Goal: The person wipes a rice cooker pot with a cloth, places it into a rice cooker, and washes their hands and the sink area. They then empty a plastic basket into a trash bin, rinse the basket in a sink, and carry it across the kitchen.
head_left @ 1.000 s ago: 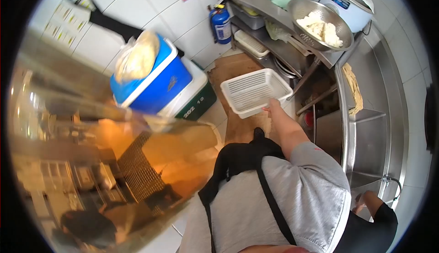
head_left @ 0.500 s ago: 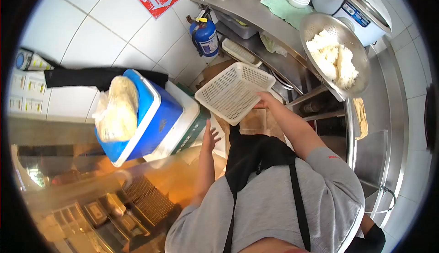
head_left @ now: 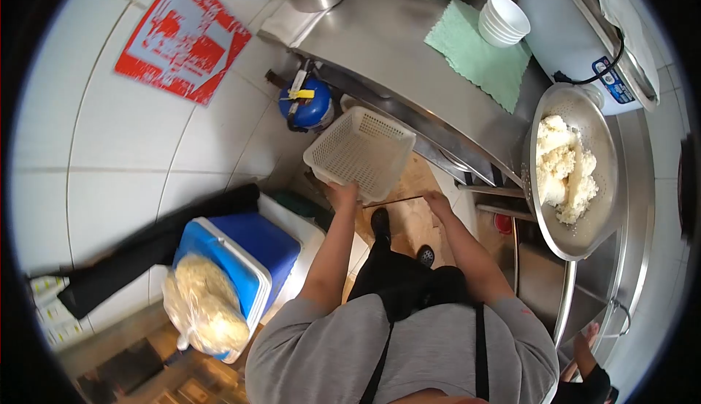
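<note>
A white perforated plastic basket (head_left: 359, 145) is held out in front of my body, over the floor. My left hand (head_left: 345, 195) is closed on its near rim. To the right, apart from the basket, is my right hand (head_left: 437, 205), with its fingers loosely extended and nothing visible in it. Beneath the hands, brown cardboard (head_left: 420, 178) lies on the floor, and a thin dark line crosses it between them. The far side of the basket is beside a blue fire extinguisher (head_left: 310, 105).
A metal counter (head_left: 394, 46) carries white bowls (head_left: 504, 21) on a green cloth (head_left: 467, 46). A colander (head_left: 613, 185) of white rice sits at right. Left stands a blue cooler (head_left: 266, 251) topped by a plastic bag (head_left: 208, 305). Another person's hand (head_left: 584, 340) shows at lower right.
The basket has passed from my right hand to my left, its near rim now gripped there. My right hand has let go and moved slightly down. The view has shifted toward the counter.
</note>
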### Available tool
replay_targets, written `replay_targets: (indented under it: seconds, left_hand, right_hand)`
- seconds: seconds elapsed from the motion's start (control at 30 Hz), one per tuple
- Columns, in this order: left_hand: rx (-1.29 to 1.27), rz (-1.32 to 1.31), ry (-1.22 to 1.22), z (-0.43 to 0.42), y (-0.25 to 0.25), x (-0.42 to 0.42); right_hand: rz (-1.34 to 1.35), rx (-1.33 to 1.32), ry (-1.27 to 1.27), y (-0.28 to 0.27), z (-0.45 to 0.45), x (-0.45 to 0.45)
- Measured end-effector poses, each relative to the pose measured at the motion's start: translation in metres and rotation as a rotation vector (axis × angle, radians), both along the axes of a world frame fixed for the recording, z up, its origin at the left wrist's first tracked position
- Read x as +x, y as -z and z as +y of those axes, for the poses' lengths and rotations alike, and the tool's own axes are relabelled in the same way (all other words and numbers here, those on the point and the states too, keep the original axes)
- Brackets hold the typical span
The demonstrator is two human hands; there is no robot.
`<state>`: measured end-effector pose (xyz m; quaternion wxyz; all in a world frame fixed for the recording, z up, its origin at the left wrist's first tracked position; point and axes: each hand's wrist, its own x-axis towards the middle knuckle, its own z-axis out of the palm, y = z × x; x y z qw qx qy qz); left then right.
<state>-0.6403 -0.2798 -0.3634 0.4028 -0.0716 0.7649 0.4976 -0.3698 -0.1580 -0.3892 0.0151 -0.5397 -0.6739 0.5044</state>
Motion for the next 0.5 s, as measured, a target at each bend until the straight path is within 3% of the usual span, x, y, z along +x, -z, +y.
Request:
replay_targets:
  seconds: [0.03, 0.13, 0.17, 0.2, 0.27, 0.37, 0.43, 0.47, 0.5]
  left_hand:
    - [-0.01, 0.015, -0.009, 0.011, 0.001, -0.002]
    - [0.01, -0.036, -0.093, 0.047, -0.033, -0.001]
    - [0.035, -0.048, -0.098, 0.051, -0.026, -0.001]
    - [0.1, -0.07, -0.114, 0.048, -0.011, -0.001]
    - [0.401, -0.141, -0.096, 0.041, 0.042, -0.003]
    - [0.349, -0.316, -0.158, 0.091, 0.035, -0.001]
    - [0.158, -0.286, 0.191, 0.132, 0.095, -0.033]
    - [0.424, -0.062, 0.546, 0.148, 0.151, -0.054]
    - [0.584, -0.2, 0.605, 0.159, 0.167, -0.065]
  right_hand:
    - [-0.061, -0.015, -0.079, 0.024, -0.007, 0.04]
    - [-0.357, -0.593, 0.605, -0.016, -0.036, 0.09]
    - [-0.449, -0.608, 0.764, -0.001, -0.054, 0.121]
    - [-0.526, -0.594, 0.704, 0.098, -0.076, 0.21]
    - [-0.57, -0.593, 0.627, 0.079, -0.074, 0.219]
    - [-0.644, -0.632, 0.647, 0.017, -0.137, 0.249]
    - [-0.641, -0.315, 0.089, 0.018, -0.149, 0.279]
    - [-0.694, -0.097, -0.14, 0.015, -0.148, 0.29]
    - [-0.804, 0.145, -0.319, 0.004, -0.144, 0.294]
